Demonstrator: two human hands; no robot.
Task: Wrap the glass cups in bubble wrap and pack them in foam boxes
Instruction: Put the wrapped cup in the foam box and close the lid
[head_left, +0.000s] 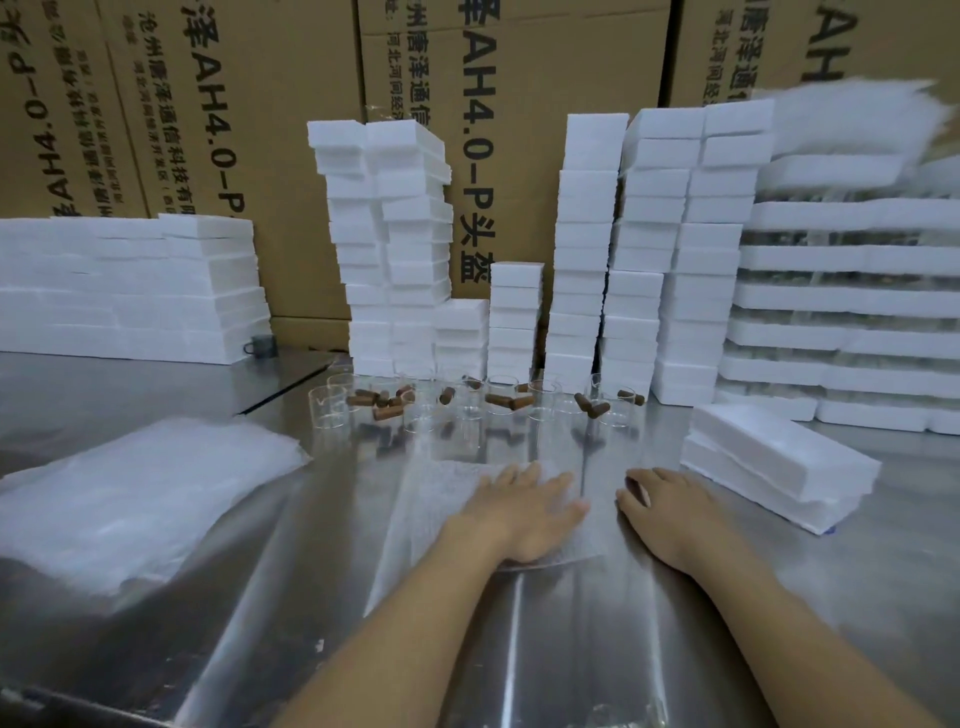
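A sheet of bubble wrap (441, 499) lies flat on the steel table in front of me. My left hand (524, 512) rests on it palm down with the fingers straight. My right hand (670, 512) lies just right of the sheet on the bare metal, fingers loosely bent, holding nothing. Several clear glass cups (327, 410) with brown wooden handles (501, 400) stand in a row behind the sheet. Two stacked white foam boxes (774, 462) sit to the right of my right hand.
A thick pile of bubble wrap sheets (140, 504) lies at the left. Tall stacks of white foam boxes (582, 249) line the back and right, with lower stacks (124, 291) at the left. Large cardboard cartons (249, 104) form the wall behind.
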